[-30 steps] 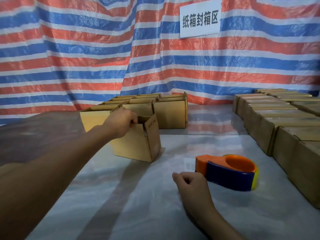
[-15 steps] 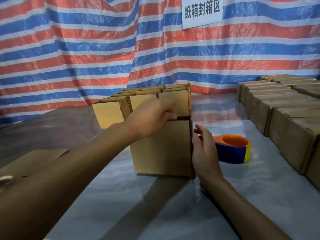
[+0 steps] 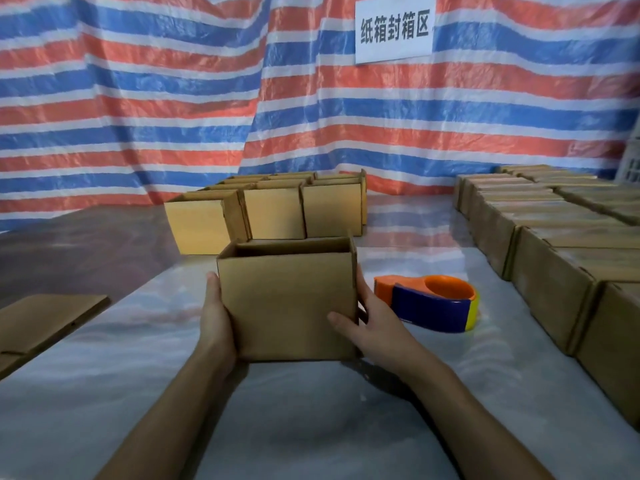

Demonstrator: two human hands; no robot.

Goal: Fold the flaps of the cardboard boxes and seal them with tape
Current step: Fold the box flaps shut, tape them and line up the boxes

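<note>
An open cardboard box [image 3: 287,299] stands upright on the table in front of me, its top flaps up. My left hand [image 3: 216,317] presses flat against its left side. On the other side my right hand [image 3: 372,318] clasps the box, thumb on the front face. Just right of the box lies an orange and blue tape dispenser [image 3: 433,301], with neither hand touching it.
Several unsealed boxes [image 3: 273,211] stand in rows behind the held box. Several closed boxes [image 3: 554,258] line the right side. A flat cardboard sheet [image 3: 41,320] lies at the left edge. A striped tarp with a white sign [image 3: 394,29] hangs behind.
The box has come from the back rows to right in front of me. My left hand dropped from its top edge to its left side; my right hand now clasps the right side.
</note>
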